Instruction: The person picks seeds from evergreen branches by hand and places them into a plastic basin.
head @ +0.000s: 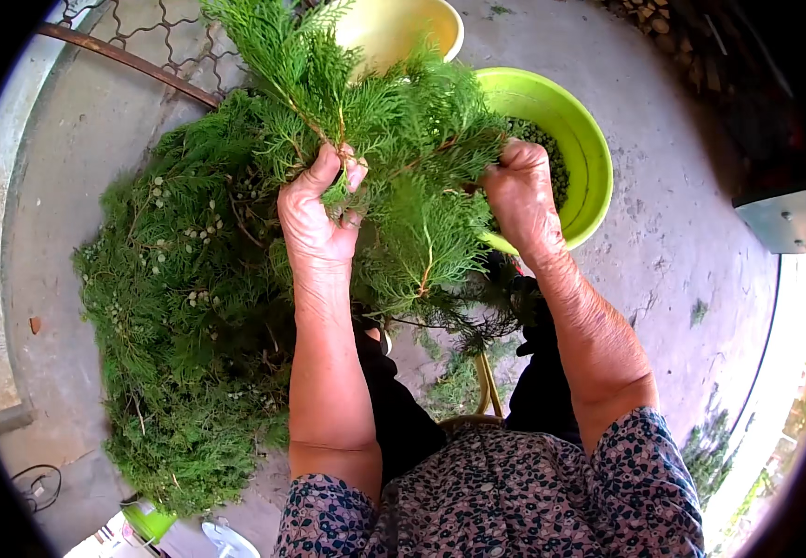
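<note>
My left hand (319, 209) pinches the stem of a leafy arborvitae branch (305, 91), whose flat green sprays fan out above the fingers. Opposite it, my right hand (525, 188) is closed on foliage (469, 150) at the right side of the sprays; exactly what lies inside the fist is hidden. Just behind that hand stands a lime-green basin (595, 139) holding many small green cones (558, 164). A large heap of cut arborvitae branches (180, 314), some bearing pale cones (201, 230), lies left of my left arm.
A cream-coloured basin (438, 31) stands beyond the branch. Wire mesh with a rusty bar (131, 63) is at the upper left. Loose sprigs (459, 380) litter the concrete floor (682, 230) between my legs. Stacked firewood (661, 28) sits at the upper right.
</note>
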Demonstrator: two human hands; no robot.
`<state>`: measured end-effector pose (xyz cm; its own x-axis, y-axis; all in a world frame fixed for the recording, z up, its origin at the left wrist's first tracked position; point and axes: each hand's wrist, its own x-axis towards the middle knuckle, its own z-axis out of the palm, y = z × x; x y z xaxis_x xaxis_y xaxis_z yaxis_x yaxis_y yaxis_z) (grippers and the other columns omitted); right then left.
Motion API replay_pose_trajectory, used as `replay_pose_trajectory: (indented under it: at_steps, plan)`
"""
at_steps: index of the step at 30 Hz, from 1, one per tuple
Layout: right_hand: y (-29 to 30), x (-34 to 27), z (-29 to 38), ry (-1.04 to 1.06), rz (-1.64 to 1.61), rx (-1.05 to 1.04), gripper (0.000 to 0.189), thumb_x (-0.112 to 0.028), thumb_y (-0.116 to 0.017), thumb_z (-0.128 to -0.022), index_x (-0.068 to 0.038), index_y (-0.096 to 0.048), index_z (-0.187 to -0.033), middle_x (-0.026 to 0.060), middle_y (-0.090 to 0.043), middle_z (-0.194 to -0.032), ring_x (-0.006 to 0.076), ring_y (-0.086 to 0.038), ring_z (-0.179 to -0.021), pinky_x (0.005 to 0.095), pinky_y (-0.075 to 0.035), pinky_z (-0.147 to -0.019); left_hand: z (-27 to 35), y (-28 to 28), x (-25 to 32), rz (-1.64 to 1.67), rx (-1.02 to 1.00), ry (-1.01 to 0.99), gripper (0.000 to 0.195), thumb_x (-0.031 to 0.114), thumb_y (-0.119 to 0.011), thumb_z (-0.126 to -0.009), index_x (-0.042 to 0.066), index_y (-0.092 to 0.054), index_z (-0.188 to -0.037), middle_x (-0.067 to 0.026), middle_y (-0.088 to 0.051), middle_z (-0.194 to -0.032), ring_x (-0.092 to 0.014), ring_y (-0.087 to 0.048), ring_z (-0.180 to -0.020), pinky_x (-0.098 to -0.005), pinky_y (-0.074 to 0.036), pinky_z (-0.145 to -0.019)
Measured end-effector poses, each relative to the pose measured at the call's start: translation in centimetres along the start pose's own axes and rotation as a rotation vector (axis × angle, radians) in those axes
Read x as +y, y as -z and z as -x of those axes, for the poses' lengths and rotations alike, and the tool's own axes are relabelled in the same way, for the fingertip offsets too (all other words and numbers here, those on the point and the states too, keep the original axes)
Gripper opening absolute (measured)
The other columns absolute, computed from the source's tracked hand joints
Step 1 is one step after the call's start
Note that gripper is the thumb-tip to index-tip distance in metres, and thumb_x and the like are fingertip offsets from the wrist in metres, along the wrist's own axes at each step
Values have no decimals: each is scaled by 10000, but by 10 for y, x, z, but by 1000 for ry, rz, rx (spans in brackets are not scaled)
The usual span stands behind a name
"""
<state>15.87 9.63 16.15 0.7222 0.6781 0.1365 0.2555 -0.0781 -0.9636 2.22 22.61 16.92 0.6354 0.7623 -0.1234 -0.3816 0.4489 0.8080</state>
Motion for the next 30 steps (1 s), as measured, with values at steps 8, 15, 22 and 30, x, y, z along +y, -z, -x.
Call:
replay_pose_trajectory:
  at_steps: [8, 15, 22, 30]
  plan:
    - [-14, 30, -9, -361, -254, 206, 170, 7, -463, -807, 11, -593, -916, 104, -600, -666, 165, -516, -466, 283, -425, -446, 6, -19, -11, 3, 90, 79, 279, 290, -654, -753, 33, -555, -794, -2, -471, -637, -100, -434, -589, -195, -277, -389]
    - [40, 29, -36, -439, -1048, 472, 136, -110, -445, -878, 5, -500, -832, 90, -547, -749, 206, -550, -662, 314, -484, -626, 6, 1, -1, 167, -25, -2, 298, 338, -665, -723, 78, -535, -789, 6, -460, -644, -79, -415, -548, -181, -215, -352]
    - [0, -5, 1, -248, -714, 58, 204, -208, -532, -857, -8, -561, -880, 73, -585, -701, 147, -556, -546, 281, -468, -488, -10, 38, 0, 419, -182, -168, 104, 188, -590, -781, 126, -507, -793, 15, -463, -748, -107, -400, -629, -183, -310, -294]
    - [-67, -29, 84, 542, 13, -457, 464, -64, -630, -715, 27, -481, -1145, 202, -428, -1202, 324, -477, -1057, 334, -446, -860, -22, 49, 9, 461, -519, -72, 170, 285, -463, -886, 124, -500, -846, 6, -438, -694, -136, -400, -420, -265, -389, -451]
